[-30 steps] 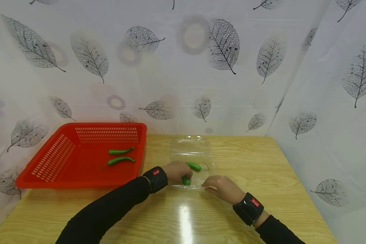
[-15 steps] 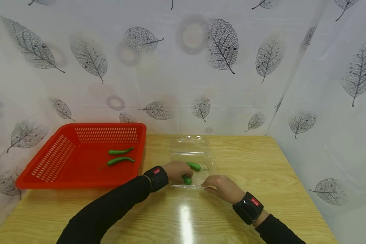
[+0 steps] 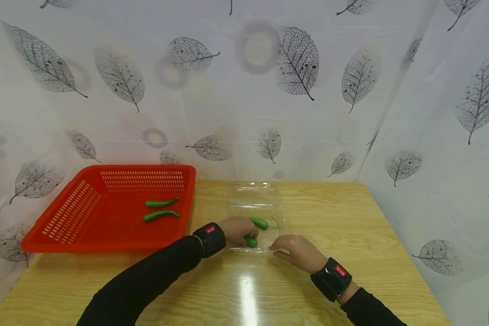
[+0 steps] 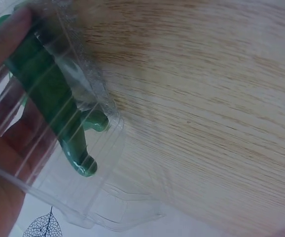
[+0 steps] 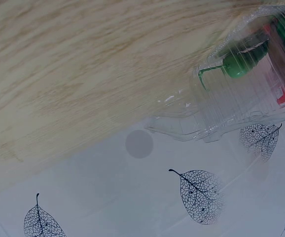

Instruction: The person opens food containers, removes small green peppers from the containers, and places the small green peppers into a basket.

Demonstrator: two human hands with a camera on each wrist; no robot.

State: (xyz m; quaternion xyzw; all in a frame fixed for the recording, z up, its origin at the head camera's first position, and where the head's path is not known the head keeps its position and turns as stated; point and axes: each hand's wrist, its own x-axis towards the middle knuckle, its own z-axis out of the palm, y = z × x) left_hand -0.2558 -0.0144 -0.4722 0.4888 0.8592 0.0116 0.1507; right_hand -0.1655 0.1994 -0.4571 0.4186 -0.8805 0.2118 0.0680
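In the head view, a clear plastic box lies with its lid folded back on the table. My left hand reaches into it from the left and pinches a green chili pepper near the front wall. The left wrist view shows that pepper through the clear side, with the thumb at its upper end. Behind it in the box lies another green chili pepper, its thin stem toward the right. My right hand holds the box's front right corner with bent fingers; its fingertips are partly hidden.
A red plastic basket stands left of the box, under the reach of my left forearm. Two green chili peppers lie inside it. A leaf-patterned curtain hangs behind the wooden table.
The pepper in my left hand has shifted slightly to the right, toward the middle of the box. My right hand has stayed at the corner.
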